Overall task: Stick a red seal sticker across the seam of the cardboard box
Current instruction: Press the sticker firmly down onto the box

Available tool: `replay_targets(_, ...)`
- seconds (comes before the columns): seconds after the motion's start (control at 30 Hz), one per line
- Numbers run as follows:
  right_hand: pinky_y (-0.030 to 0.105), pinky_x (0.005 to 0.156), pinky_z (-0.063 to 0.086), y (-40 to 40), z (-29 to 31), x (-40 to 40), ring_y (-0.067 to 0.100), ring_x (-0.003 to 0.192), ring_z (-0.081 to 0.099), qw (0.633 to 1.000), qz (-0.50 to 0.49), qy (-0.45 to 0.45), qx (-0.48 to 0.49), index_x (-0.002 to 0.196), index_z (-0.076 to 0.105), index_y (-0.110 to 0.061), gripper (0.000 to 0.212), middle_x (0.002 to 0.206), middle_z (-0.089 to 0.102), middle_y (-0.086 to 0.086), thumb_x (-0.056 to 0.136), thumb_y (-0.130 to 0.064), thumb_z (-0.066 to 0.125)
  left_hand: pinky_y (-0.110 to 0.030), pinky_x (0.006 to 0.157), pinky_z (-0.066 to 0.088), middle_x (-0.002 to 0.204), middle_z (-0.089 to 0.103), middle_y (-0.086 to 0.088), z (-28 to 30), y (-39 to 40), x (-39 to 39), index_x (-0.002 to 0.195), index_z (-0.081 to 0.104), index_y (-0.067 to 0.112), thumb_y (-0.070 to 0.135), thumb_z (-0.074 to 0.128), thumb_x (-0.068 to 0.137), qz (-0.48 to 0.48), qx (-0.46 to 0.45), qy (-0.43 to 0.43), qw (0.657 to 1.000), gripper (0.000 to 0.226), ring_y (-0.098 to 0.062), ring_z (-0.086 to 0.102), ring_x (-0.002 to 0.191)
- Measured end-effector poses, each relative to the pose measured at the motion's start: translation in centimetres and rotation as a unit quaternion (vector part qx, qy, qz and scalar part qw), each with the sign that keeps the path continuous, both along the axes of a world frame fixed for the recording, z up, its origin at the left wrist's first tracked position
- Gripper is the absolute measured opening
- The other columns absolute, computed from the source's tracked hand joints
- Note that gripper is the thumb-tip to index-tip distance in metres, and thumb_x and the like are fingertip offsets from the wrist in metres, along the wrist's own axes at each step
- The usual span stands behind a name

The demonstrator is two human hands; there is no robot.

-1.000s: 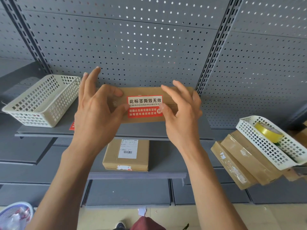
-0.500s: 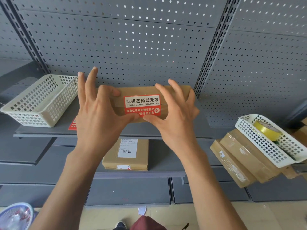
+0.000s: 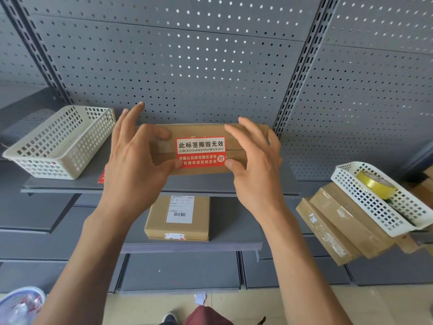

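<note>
With both thumbs pressing the sticker (image 3: 200, 152) on the box (image 3: 201, 131) and fingers spread, uneven pressure risked wrinkles or lifted corners.

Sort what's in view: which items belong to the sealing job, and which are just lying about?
Job:
- cardboard box
- red seal sticker
- left hand
- right hand

Lying about:
- cream basket
- labelled parcel
- white basket
- yellow tape roll
- stacked parcels
</note>
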State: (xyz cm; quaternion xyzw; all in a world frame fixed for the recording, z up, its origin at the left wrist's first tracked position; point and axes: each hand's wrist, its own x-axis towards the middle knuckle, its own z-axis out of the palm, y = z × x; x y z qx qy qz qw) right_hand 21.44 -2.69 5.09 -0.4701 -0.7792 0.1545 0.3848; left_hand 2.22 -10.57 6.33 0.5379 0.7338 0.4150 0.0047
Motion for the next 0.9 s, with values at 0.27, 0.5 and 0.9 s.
replay_targets(0.27,0.047,0.113,0.022,0.0,-0.6,0.1,0.031,0.150,0.017,1.000,0.005,0.004,-0.009,0.143,0.051,-0.037,0.074,0.159,0.035,-0.020,0.086,0.008,0.066,-0.031,0.120,0.018,0.165,0.029,0.002,-0.9,0.3,-0.9,0.113,0.062,0.025,0.015,0.088,0.074,-0.026,0.017,0.007,1.000,0.048,-0.020,0.018,0.156)
replay_targets(0.5,0.050,0.115,0.026,0.5,-1.9,0.2,0.032,0.149,0.017,1.000,0.004,0.003,-0.018,0.142,0.053,-0.036,0.073,0.160,0.036,-0.015,0.085,0.009,0.065,-0.006,0.115,0.009,0.161,0.038,-0.002,-3.3,2.0,-1.9,0.114,0.065,0.017,0.004,0.086,0.073,-0.067,0.039,0.019,0.997,0.048,-0.024,0.022,0.155)
replay_targets(0.9,0.053,0.123,0.023,2.1,-6.2,0.5,0.037,0.153,0.008,0.996,0.018,-0.029,-0.080,0.145,0.048,-0.035,0.079,0.165,0.022,-0.010,0.085,0.015,0.058,-0.027,0.120,0.024,0.154,0.047,-0.008,-8.5,4.9,-4.1,0.113,0.066,0.011,-0.010,0.074,0.074,-0.164,0.019,0.057,0.985,0.044,-0.031,0.027,0.153)
